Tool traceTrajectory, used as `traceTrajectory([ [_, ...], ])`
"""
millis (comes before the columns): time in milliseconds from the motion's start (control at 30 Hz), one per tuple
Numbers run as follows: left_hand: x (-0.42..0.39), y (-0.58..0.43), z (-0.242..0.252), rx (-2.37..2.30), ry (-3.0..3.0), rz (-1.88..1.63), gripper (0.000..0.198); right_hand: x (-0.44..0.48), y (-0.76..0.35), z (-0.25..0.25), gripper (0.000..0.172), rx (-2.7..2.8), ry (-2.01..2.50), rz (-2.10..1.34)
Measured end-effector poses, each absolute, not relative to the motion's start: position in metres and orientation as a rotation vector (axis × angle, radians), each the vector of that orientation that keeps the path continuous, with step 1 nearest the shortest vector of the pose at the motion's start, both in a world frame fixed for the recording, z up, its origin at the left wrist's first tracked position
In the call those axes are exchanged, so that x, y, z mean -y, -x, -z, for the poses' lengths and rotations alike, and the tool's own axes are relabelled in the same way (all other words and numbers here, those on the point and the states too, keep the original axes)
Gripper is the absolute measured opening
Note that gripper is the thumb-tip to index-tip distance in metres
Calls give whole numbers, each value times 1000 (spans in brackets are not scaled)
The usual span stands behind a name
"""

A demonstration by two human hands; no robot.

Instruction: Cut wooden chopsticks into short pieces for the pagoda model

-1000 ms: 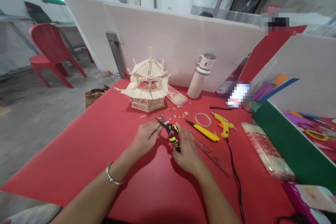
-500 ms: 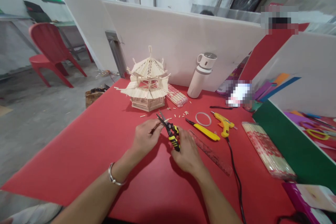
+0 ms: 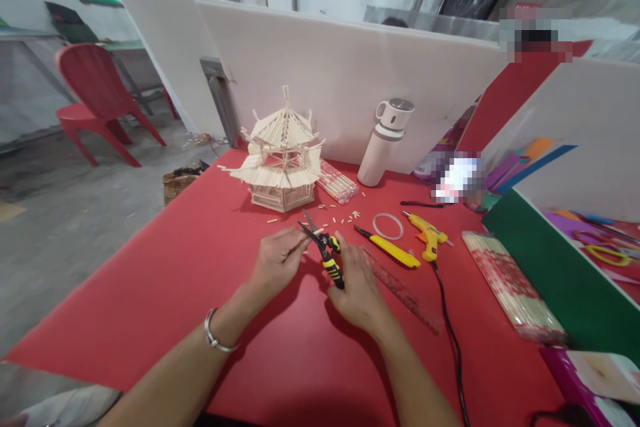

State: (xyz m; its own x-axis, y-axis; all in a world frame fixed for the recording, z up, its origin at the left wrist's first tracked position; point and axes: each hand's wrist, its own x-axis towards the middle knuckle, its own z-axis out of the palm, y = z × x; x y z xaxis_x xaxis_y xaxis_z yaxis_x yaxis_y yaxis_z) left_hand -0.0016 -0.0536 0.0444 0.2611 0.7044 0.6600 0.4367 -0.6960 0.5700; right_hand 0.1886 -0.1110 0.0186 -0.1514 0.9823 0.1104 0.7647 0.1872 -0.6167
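Black-and-yellow scissors (image 3: 330,263) are in my right hand (image 3: 357,290), their blades parted and pointing up and left. My left hand (image 3: 280,257) pinches a short pale wooden stick (image 3: 316,232), whose end lies between the blades. Just beyond the hands, several cut stick bits (image 3: 343,219) are scattered on the red tabletop (image 3: 210,240). Behind them stands a pagoda model (image 3: 284,177) built of wooden sticks, with two tiers of roof.
To the right lie a yellow utility knife (image 3: 395,251), a clear ruler (image 3: 405,293), a ring (image 3: 388,226) and a corded yellow glue gun (image 3: 427,237). Packs of sticks (image 3: 515,287) lie farther right and behind the model. A white bottle (image 3: 381,147) stands by the partition (image 3: 320,60).
Both hands stay in nearly the same place. The left fingers and the stick have shifted slightly at the scissor blades.
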Motion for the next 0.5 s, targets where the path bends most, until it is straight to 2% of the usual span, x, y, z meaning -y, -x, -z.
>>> traceTrajectory([
  [167, 56, 0, -48, -1071, -2282, -1401, 29, 111, -189, -19, 95, 1999, 1619, -603],
  [300, 56, -1, -47, -1056, -2302, -1395, 31, 111, -190, -22, 89, 2052, 1661, -474],
  [500, 56, 0, -44, -1078, -2324, -1415, 24, 112, -188, -24, 90, 2038, 1661, -458],
])
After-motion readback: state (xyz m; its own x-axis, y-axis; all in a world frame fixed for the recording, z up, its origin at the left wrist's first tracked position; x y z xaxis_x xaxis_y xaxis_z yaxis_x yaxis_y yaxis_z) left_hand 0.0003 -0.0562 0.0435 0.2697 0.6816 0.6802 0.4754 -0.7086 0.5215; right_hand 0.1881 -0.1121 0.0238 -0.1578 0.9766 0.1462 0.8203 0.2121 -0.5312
